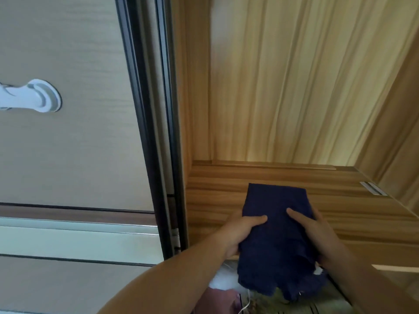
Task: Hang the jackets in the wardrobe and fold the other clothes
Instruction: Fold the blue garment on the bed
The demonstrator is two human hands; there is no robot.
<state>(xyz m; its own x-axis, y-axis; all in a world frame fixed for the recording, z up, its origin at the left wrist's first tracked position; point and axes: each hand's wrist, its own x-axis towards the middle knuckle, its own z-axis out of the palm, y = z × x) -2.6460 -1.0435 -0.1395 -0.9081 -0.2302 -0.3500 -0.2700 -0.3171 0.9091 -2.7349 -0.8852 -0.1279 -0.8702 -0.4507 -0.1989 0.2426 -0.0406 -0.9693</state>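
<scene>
while both hands carry it toward the wooden shelf (340, 214), the folded navy garment (276, 232) could slump open, since its near end hangs loose. left hand (242, 232) and right hand (322, 234) grip its sides, thumbs on top, fingers hidden beneath.

A wooden wardrobe shelf (340, 214) with a streaked brown grain runs across the lower right of the frame, its back edge meeting the wardrobe's rear panel at mid-height. A folded navy blue cloth (275, 234) sits over the shelf's front part, its far end over the wood and its near end hanging past the front edge; whether it actually rests on the board cannot be told. A small metal fitting (373, 188) lies at the shelf's right end.
</scene>
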